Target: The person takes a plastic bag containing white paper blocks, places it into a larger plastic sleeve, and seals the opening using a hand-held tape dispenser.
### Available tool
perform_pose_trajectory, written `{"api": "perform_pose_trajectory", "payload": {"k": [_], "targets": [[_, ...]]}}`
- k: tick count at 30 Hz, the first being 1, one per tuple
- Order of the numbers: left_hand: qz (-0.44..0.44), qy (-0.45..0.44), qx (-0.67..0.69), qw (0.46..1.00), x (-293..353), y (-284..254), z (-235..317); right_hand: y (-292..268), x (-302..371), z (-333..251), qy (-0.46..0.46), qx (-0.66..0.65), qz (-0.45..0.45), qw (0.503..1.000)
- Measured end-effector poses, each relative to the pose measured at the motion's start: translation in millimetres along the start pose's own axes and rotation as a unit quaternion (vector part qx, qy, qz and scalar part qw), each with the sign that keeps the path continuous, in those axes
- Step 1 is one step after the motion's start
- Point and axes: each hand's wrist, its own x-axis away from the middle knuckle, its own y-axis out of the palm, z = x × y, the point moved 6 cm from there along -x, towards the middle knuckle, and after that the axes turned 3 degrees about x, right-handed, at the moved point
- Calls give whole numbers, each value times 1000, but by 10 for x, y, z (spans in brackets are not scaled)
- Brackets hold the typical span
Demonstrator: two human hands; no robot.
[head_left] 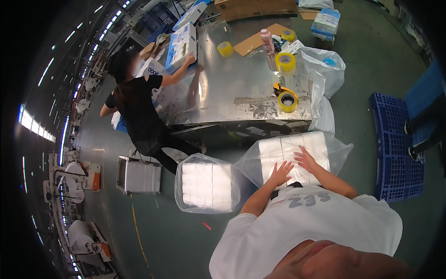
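Observation:
Both my palms rest on a large clear plastic bag (274, 151) filled with white rolls or packs in rows. My left hand (281, 174) lies flat with its fingers spread, near the bag's closer side. A little farther right and forward, my right hand (305, 159) is also spread on the top. Loose clear film sticks out at the left and right ends of this bag. To its left stands a second filled clear bag (206, 186) with similar white rows showing through. Neither hand grips anything.
Ahead is a metal table (223, 88) with yellow tape rolls (285, 62), a tape dispenser (287, 100) and a pink bottle (267, 41). A co-worker (139, 107) handles a blue-white package (182, 46). A blue pallet (398, 149) lies right; a grey bin (139, 176) stands left.

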Motion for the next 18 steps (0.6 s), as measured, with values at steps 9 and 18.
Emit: {"api": "perform_pose_trajectory", "payload": {"k": [9, 18], "targets": [[17, 55, 15, 998, 122, -106, -199, 320, -374, 126, -62, -58, 31, 996], [69, 65, 44, 995, 115, -62, -303, 22, -90, 635, 74, 83, -3, 994]]}}
